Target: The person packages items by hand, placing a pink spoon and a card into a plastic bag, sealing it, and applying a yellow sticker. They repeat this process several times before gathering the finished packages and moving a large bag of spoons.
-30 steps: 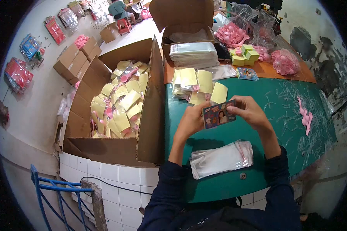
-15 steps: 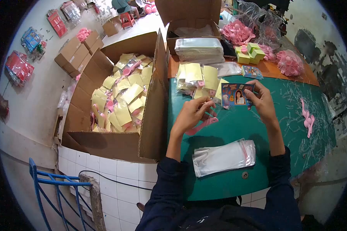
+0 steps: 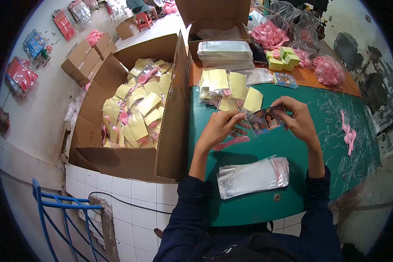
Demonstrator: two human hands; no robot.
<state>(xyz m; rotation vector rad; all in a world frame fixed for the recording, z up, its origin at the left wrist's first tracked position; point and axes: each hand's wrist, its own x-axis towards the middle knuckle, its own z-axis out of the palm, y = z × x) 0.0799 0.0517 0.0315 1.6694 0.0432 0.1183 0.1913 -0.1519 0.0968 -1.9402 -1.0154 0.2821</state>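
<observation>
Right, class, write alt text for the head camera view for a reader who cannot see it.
Over a green table, the right hand pinches a printed picture card beside a clear sleeve gripped by the left hand. A stack of clear bags lies nearer the person; an open cardboard box of yellow-backed packs stands left.

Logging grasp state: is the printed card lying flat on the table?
No: the right hand holds the printed card up off the green table, its end at the clear sleeve pinched by the left hand.

Bright, even daylight. Soft shadow under left hand (image 3: 218, 129) on green table (image 3: 301, 166). Glare on plastic bags (image 3: 251, 178). Fisheye warp, black corners.
</observation>
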